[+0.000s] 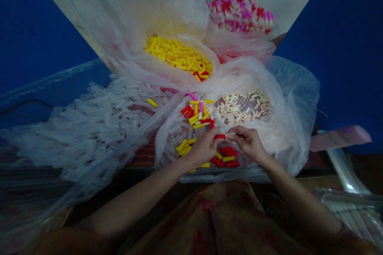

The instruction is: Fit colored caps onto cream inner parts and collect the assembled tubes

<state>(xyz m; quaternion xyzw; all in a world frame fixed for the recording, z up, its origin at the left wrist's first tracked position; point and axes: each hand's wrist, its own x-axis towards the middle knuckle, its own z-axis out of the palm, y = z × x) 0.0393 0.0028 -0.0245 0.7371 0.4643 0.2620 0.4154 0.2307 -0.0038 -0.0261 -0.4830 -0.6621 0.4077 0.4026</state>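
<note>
Between the thumb and fingers of my left hand (204, 148) is a small red plastic tube (220, 136), pointing to the right. My right hand (249, 140) pinches a thin pale piece (229, 134) at the tube's right end; whether it sits inside the tube I cannot tell. Under and beside both hands, loose red tubes (230, 163) and yellow tubes (184, 147) lie on a transparent plastic bag (281, 143). Just beyond my left hand, a pink-and-white piece (201, 108) lies among more red and yellow ones. Small cream-coloured pieces (239, 107) are spread beyond my right hand.
A bag of yellow tubes (179, 53) lies open at the back. Behind it on the right stands a bag of pink, red and white pieces (242, 12). A large heap of transparent tubes (98, 123) covers the left side. A pinkish plastic roll (341, 137) juts out at right.
</note>
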